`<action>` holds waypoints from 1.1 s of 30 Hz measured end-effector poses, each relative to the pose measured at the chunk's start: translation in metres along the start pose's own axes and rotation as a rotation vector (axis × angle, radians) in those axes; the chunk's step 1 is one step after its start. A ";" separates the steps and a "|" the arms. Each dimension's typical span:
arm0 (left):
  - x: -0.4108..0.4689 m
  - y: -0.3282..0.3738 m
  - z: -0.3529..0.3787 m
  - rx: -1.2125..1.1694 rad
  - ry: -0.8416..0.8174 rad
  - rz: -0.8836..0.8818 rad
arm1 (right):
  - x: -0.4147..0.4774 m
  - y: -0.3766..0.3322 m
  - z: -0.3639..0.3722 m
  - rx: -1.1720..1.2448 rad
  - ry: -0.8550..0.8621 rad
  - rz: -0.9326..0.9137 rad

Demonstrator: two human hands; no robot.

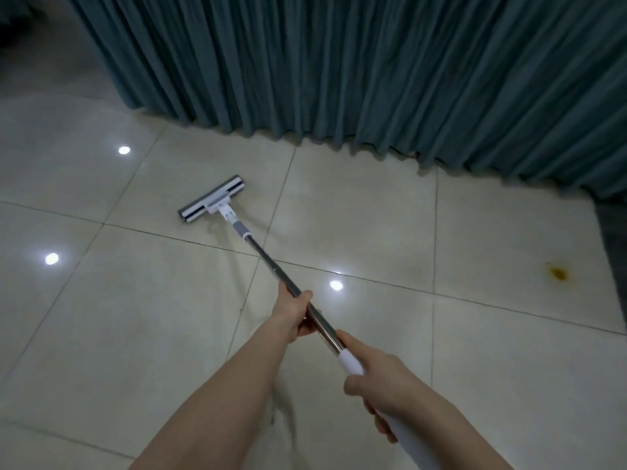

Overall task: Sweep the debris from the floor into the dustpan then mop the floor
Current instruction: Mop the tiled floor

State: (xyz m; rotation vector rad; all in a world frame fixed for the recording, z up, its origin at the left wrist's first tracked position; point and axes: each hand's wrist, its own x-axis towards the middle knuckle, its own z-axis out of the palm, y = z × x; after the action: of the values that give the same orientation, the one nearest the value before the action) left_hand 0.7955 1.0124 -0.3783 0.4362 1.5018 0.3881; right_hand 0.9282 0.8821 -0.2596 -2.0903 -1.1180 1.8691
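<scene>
A flat mop with a grey and white head [211,200] rests on the glossy cream tiled floor [101,317], a little in front of the curtain. Its metal pole [271,266] slants back toward me and ends in a white grip. My left hand [294,317] is closed around the metal part of the pole. My right hand [380,378] is closed around the white grip lower down. A yellow-brown stain [558,273] marks a tile at the right. No dustpan or broom is in view.
A teal pleated curtain [373,69] hangs along the far side, its hem touching the floor. A dark mat or furniture edge [614,232] sits at the right border. Ceiling lights reflect as bright spots on the tiles.
</scene>
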 end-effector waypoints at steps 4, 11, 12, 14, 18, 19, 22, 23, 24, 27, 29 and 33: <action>-0.077 -0.094 0.083 0.104 0.029 0.059 | -0.103 0.104 -0.021 0.047 0.067 0.033; -0.196 -0.230 0.213 0.344 -0.029 0.037 | -0.268 0.251 -0.041 0.212 0.238 0.077; -0.208 -0.246 0.226 0.390 -0.049 0.039 | -0.286 0.268 -0.036 0.266 0.270 0.099; -0.226 -0.274 0.247 0.467 -0.092 0.047 | -0.315 0.296 -0.025 0.368 0.321 0.131; -0.257 -0.319 0.284 0.639 -0.182 0.087 | -0.360 0.338 -0.002 0.549 0.419 0.196; -0.264 -0.328 0.291 0.687 -0.206 0.096 | -0.369 0.346 0.004 0.595 0.442 0.208; -0.282 -0.354 0.311 0.815 -0.271 0.108 | -0.392 0.363 0.020 0.705 0.506 0.242; -0.287 -0.361 0.317 0.853 -0.295 0.109 | -0.398 0.367 0.024 0.742 0.531 0.255; -0.292 -0.368 0.323 0.894 -0.321 0.111 | -0.404 0.371 0.029 0.767 0.557 0.267; -0.306 -0.385 0.333 0.993 -0.390 0.124 | -0.419 0.378 0.044 0.852 0.599 0.298; -0.314 -0.394 0.331 1.049 -0.441 0.118 | -0.425 0.377 0.058 0.896 0.638 0.322; -0.322 -0.394 0.313 1.199 -0.535 0.105 | -0.421 0.358 0.093 0.910 0.755 0.360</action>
State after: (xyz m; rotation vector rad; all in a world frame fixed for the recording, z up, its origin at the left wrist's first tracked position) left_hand 1.0878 0.4986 -0.2926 1.4302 1.0368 -0.5839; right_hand 1.0157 0.3425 -0.1347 -2.0982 0.2581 1.0951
